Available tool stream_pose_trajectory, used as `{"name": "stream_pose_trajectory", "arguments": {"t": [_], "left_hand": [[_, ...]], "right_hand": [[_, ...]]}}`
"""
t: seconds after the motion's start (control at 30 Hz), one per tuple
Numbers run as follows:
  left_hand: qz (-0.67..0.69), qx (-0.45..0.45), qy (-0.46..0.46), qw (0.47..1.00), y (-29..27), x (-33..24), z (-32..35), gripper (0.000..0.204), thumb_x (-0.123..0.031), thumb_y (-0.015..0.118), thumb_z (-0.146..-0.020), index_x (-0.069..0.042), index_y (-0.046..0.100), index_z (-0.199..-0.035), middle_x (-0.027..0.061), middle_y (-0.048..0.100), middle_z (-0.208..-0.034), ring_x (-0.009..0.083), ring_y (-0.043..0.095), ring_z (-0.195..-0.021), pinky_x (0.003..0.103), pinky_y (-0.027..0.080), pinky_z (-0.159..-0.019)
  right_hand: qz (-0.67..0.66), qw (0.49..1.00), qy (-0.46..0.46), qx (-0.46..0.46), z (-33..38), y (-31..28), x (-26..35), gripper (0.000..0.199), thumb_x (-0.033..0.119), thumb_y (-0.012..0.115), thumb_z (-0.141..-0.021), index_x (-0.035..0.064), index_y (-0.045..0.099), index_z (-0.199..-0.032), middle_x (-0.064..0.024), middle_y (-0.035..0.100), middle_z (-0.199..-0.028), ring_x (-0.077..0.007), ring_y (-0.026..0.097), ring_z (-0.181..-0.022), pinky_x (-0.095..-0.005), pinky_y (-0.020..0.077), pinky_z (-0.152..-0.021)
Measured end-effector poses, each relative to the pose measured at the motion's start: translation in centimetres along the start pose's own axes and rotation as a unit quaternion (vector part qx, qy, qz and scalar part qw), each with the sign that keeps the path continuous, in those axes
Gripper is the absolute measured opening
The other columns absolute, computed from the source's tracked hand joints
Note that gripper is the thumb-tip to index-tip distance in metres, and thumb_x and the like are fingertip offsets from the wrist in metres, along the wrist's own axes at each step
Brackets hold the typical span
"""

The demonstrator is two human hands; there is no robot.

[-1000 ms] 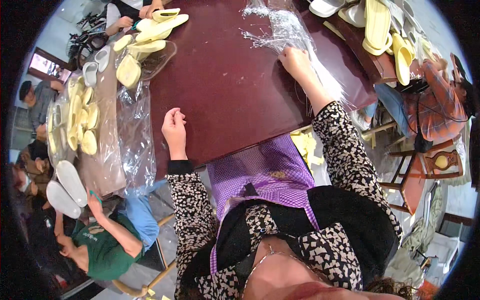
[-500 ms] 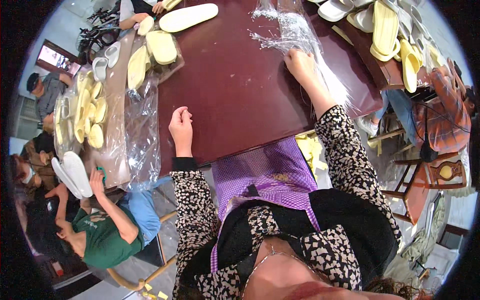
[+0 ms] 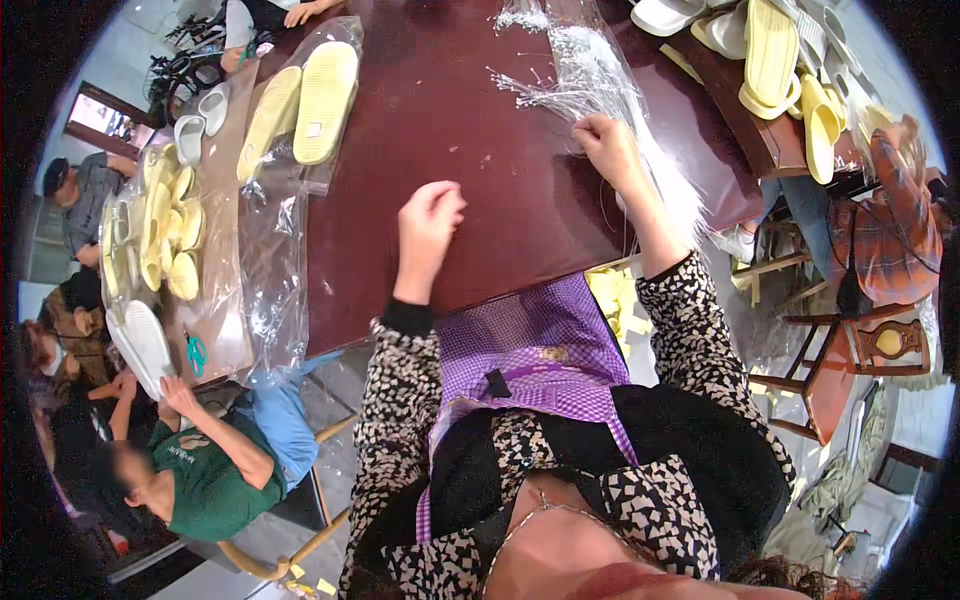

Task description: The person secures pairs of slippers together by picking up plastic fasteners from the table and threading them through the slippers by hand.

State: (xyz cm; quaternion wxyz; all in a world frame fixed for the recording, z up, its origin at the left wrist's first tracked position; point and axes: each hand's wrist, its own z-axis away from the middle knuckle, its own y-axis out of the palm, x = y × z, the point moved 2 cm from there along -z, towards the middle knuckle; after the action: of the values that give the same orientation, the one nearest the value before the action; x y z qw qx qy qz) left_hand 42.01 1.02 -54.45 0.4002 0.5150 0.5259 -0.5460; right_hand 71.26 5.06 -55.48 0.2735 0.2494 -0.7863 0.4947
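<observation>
My right hand [image 3: 607, 150] is closed in a pinch beside a bundle of thin white plastic strands [image 3: 660, 160] with small knobbed ends, which lies on clear plastic. A fine strand seems to hang near that wrist, but what the fingertips hold is too small to make out. Over the dark red table [image 3: 480, 90], my left hand [image 3: 430, 225] hovers with its fingers curled together; anything inside them is hidden. Farther left, a pair of pale yellow slippers [image 3: 327, 105] lies on a clear plastic bag [image 3: 275, 270].
Yellow slippers [image 3: 170, 220] and grey slippers [image 3: 190, 135] cover the left side, near teal scissors [image 3: 196, 353]. More slippers [image 3: 770, 60] are piled at the far right. A person in green [image 3: 225, 470] at the left handles a white slipper [image 3: 146, 345]. A wooden chair [image 3: 840, 345] stands right.
My right hand has drawn back slightly from the strands' knobbed ends. My left hand has moved right and forward. The far-left yellow slippers now lie side by side; the green-clad person has released the scissors.
</observation>
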Motion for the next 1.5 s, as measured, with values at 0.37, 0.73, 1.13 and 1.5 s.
{"name": "stream_pose_trajectory", "arguments": {"t": [0.37,0.73,1.13,1.5], "left_hand": [[0.369,0.127,-0.242,0.888,12.4,1.5,-9.7,0.013,-0.012,0.057,-0.091,-0.001,0.061,-0.097,0.0068,0.064,-0.083,0.0121,0.054,-0.060,0.025,0.045,-0.054],[0.351,0.090,-0.318,0.876,10.4,2.5,-9.1,0.008,-0.008,0.059,-0.087,-0.006,0.055,-0.080,0.0004,0.053,-0.064,0.0087,0.041,-0.047,0.024,0.033,-0.044],[0.416,0.142,-0.294,0.849,8.2,2.7,-5.2,0.021,-0.007,0.053,-0.089,-0.012,0.043,-0.071,-0.0060,0.030,-0.050,0.0067,0.026,-0.039,0.025,0.023,-0.040],[0.472,0.056,-0.235,0.848,2.8,3.0,2.2,0.011,-0.009,0.052,-0.092,-0.009,0.051,-0.081,-0.0046,0.032,-0.052,0.0077,0.030,-0.040,0.024,0.026,-0.041]], "right_hand": [[-0.119,0.989,0.003,0.090,0.8,0.9,0.5,0.012,0.014,0.066,-0.077,0.0069,0.070,-0.086,-0.0149,0.068,-0.081,-0.0254,0.068,-0.077,-0.0337,0.0514,-0.073],[-0.041,0.997,-0.043,0.054,1.1,0.3,-0.7,0.011,0.015,0.068,-0.077,0.0066,0.070,-0.083,-0.0154,0.067,-0.079,-0.0297,0.066,-0.075,-0.0367,0.0515,-0.071],[0.065,0.994,-0.067,0.061,-1.1,0.7,-2.2,0.021,0.020,0.067,-0.080,0.0058,0.067,-0.095,-0.0121,0.068,-0.090,-0.0274,0.065,-0.084,-0.0358,0.0491,-0.077],[0.077,0.995,-0.062,0.019,-1.9,1.0,-3.7,0.023,0.021,0.067,-0.080,0.0064,0.067,-0.098,-0.0137,0.067,-0.092,-0.0284,0.065,-0.085,-0.0364,0.0498,-0.077]]}}
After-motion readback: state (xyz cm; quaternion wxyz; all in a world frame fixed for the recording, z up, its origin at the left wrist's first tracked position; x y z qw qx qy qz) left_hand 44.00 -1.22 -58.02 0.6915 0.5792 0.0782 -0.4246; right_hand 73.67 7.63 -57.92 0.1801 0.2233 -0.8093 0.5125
